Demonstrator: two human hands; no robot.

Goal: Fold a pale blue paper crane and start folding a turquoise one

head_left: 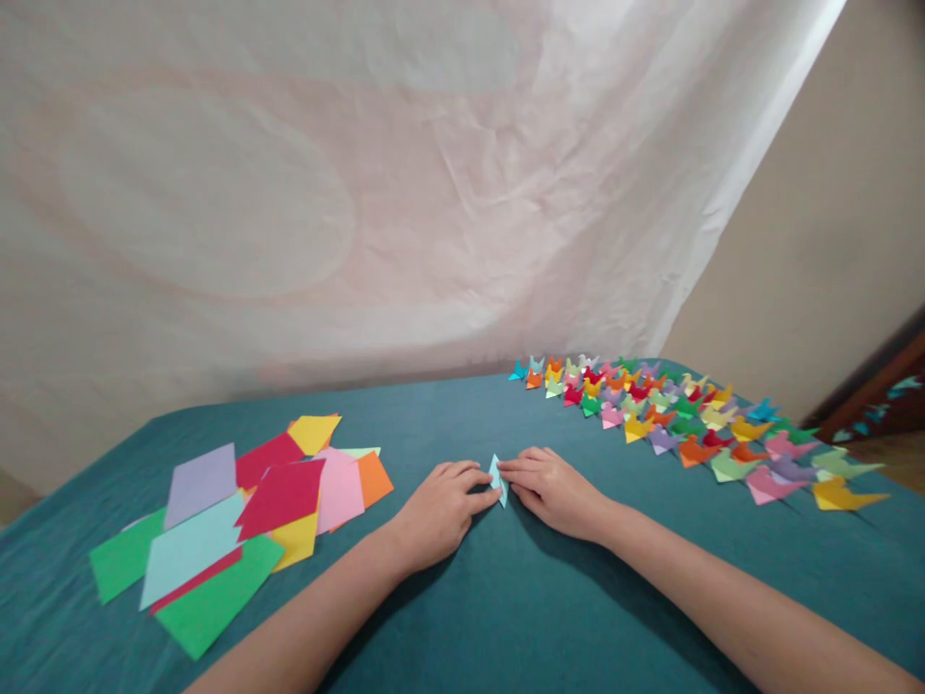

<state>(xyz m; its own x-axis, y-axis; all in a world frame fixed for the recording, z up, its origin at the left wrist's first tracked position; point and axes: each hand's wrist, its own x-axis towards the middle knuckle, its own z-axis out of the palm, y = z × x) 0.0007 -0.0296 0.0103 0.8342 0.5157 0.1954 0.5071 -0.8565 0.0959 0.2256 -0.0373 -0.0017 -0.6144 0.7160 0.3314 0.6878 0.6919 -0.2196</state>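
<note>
Left fingers [473, 477] and right fingers [518, 467] nearly closed, gripping light-blue folded paper [495, 478], lower centre of frame; liable, perhaps, to crease it askew by pressing unevenly.

Soft light brightens the wrinkled white fabric backdrop [434, 202] before you; diffuse shadows edge your bare forearms [694, 559] on the teal tablecloth [448, 636], wide-angle distortion stretches the margins, and the pale-blue folded paper [504, 489] looks soft.
</note>
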